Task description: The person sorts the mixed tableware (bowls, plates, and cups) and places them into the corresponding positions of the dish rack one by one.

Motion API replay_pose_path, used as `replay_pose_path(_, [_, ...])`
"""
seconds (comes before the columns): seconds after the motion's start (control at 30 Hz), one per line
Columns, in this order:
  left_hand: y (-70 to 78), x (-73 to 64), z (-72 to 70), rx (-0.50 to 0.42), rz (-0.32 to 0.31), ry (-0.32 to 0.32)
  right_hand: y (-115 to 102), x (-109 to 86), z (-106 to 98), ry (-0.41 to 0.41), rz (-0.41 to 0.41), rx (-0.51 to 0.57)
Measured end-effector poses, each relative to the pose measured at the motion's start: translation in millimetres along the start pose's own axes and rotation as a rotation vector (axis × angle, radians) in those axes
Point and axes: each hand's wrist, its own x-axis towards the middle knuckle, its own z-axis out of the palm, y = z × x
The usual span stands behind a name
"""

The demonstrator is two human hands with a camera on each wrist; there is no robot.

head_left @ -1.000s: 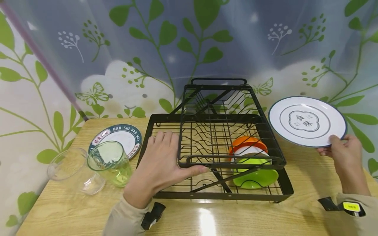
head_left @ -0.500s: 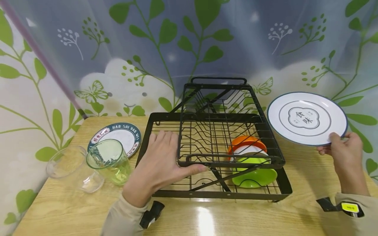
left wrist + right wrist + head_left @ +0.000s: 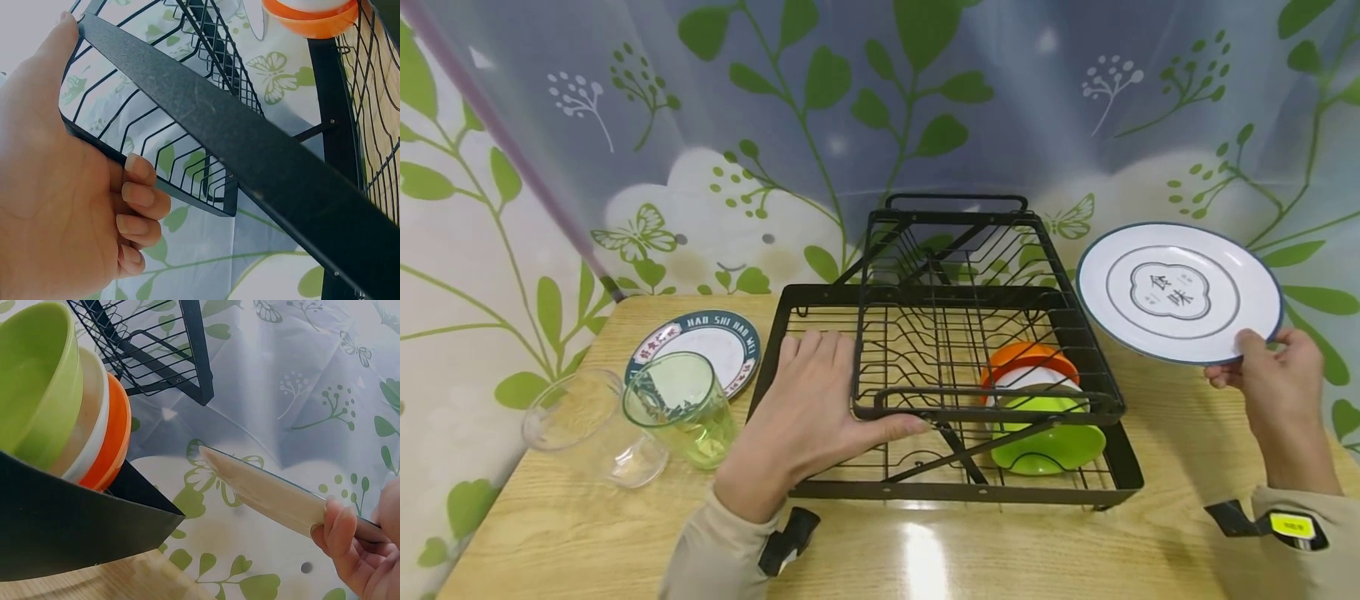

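Note:
My right hand (image 3: 1281, 396) pinches a white plate (image 3: 1101, 300) with a dark blue rim by its near right edge, thumb on top and fingers beneath. In the right wrist view the plate (image 3: 262, 490) shows edge-on, off the table. A black two-tier dish rack (image 3: 970, 493) stands in the middle. My left hand (image 3: 808, 417) grips the left side of its upper tier (image 3: 868, 250), the thumb along the front bar and the fingers curled at the side, as the left wrist view shows. Green, white and orange bowls (image 3: 1048, 450) stand on edge at the lower tier's right.
Left of the rack lies a green-rimmed plate (image 3: 747, 333) with lettering. A green glass (image 3: 700, 425) overlaps it in the head view, and a clear glass (image 3: 640, 462) leans beside that. A leaf-patterned curtain (image 3: 775, 125) hangs behind the wooden table (image 3: 850, 550).
My right hand has raised the plate slightly, and its far edge sits a little higher in the head view. My left hand keeps its hold on the rack.

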Motion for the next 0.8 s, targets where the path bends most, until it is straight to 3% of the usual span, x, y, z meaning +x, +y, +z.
replay_pose_path(0.23, [-0.7, -0.3, -0.2, -0.012, -0.004, 0.000, -3.4, -1.7, 4.2, -0.017, -0.040, 0.048])
replay_pose_path(0.8, [0.1, 0.7, -0.9, -0.021, -0.008, -0.024, -6.9, -6.5, 7.8, 0.006, -0.059, 0.028])
